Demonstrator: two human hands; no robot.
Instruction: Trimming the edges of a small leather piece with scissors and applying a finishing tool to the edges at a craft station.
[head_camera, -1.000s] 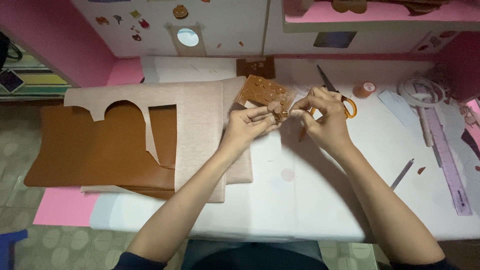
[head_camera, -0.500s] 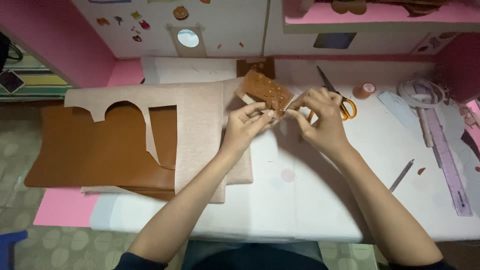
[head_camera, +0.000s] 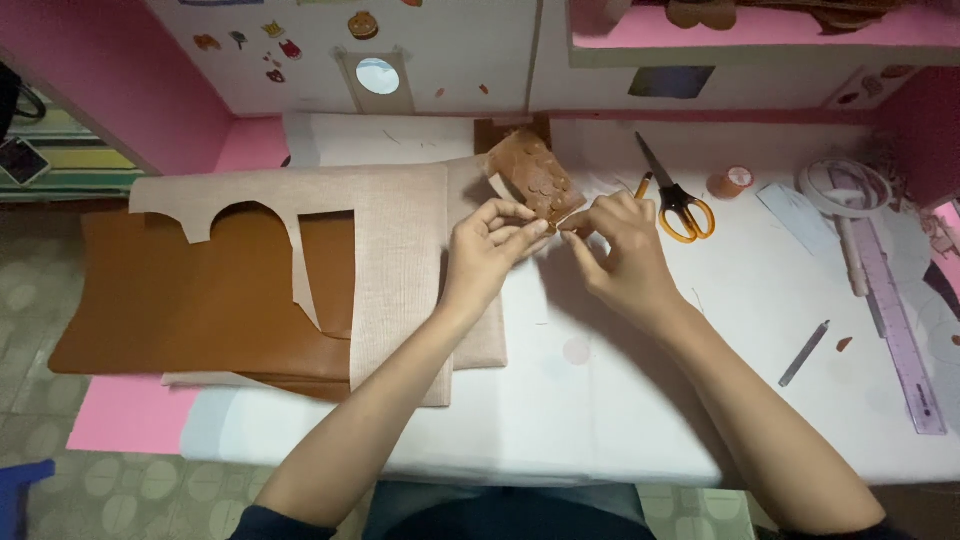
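Note:
My left hand (head_camera: 493, 243) and my right hand (head_camera: 622, 246) meet over the white table (head_camera: 600, 400), both pinching the near edge of a small brown leather piece (head_camera: 535, 176). The piece is tilted up and covered with several small round brown discs. My fingertips close on its lower corner, so that corner is hidden. Left of my hands lies a beige fabric sheet (head_camera: 390, 250) with a cut-out shape, on top of a large brown leather sheet (head_camera: 190, 300).
Orange-handled scissors (head_camera: 675, 200) lie just right of my hands. Farther right are a small orange tape roll (head_camera: 730, 182), a white ring (head_camera: 845, 185), a purple ruler (head_camera: 895, 320) and a grey pen (head_camera: 805, 352). A white and pink wall unit stands behind.
The brown piece has tilted up and turned a little away from me, and both hands have shifted slightly along its edge. Nothing else has moved.

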